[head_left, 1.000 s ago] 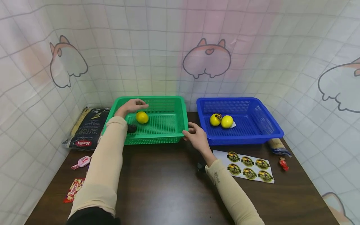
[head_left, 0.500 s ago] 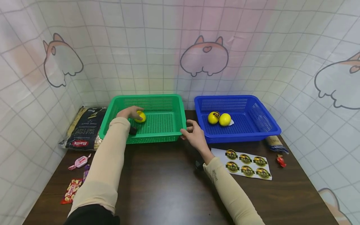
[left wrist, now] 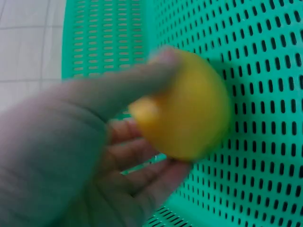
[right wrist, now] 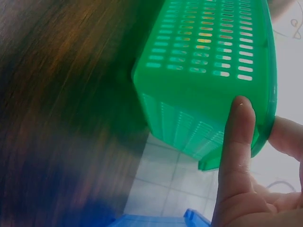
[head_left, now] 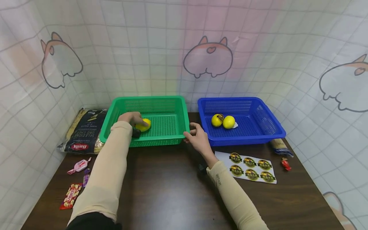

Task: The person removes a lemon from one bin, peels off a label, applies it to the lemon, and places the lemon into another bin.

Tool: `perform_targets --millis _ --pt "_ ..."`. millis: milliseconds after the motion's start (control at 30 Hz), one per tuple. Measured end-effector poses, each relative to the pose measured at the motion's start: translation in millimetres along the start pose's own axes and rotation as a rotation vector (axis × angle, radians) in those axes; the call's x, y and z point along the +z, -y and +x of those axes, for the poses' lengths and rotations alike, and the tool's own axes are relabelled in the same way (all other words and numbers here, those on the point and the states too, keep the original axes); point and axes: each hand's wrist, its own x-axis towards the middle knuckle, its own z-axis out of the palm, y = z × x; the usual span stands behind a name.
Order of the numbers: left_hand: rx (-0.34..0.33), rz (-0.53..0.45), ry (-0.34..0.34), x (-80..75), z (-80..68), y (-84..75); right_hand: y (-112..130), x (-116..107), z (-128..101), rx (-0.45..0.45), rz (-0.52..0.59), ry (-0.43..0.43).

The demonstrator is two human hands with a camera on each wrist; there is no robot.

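Note:
In the head view my left hand (head_left: 130, 118) reaches into the left part of the green basket (head_left: 156, 140). It grips a yellow lemon (head_left: 145, 125) there. The left wrist view shows the thumb across the lemon (left wrist: 203, 111) and the other fingers on its far side, with the basket's slotted floor behind. My right hand (head_left: 197, 138) holds the basket's front right corner. In the right wrist view one fingertip presses the outer wall of the green basket (right wrist: 184, 87) just under the rim, and another digit lies at the rim's opposite side.
A blue basket (head_left: 244, 140) on the right holds two yellow fruits (head_left: 223, 121). A sticker sheet (head_left: 248, 167) lies in front of it. A black pasta bag (head_left: 87, 132) lies at left, with wrapped candies (head_left: 70, 196) nearby. Tiled fabric (head_left: 161, 48) hangs behind.
My left hand has come down from above the lemon and taken hold of it. The right hand stays at the green basket's corner. The head view has shifted slightly.

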Motion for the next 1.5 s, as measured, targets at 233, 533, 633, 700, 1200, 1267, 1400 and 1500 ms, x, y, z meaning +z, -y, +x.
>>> perform_targets --millis 233,533,633,700,1200,1267,1400,1500 --pt "0.219 -0.204 -0.106 -6.0 -6.8 -6.1 1.8 4.2 0.5 -0.029 -0.001 -0.005" --pt "0.430 -0.467 -0.260 -6.8 -35.6 -28.1 -2.0 3.4 -0.6 -0.029 -0.074 -0.008" --pt "0.506 -0.597 -0.268 -1.3 -50.8 -41.1 -2.3 2.2 0.4 -0.047 -0.141 -0.010" --pt "0.573 -0.663 -0.262 6.5 -61.0 -48.8 -2.4 0.5 -0.1 -0.063 -0.194 -0.013" --pt "0.724 -0.729 -0.118 109.2 -107.2 -51.5 -21.6 -67.3 -55.9 -0.117 -0.734 0.118" --pt "0.723 -0.768 -0.062 123.9 -106.7 -55.5 -26.5 -83.5 -61.4 -0.071 -0.774 0.153" --pt "0.685 -0.886 0.027 156.4 -101.0 -62.9 -38.2 -111.4 -64.2 0.002 -0.814 0.167" --pt "0.639 -1.001 0.092 180.4 -93.9 -67.2 -47.8 -129.0 -60.9 0.071 -0.854 0.155"
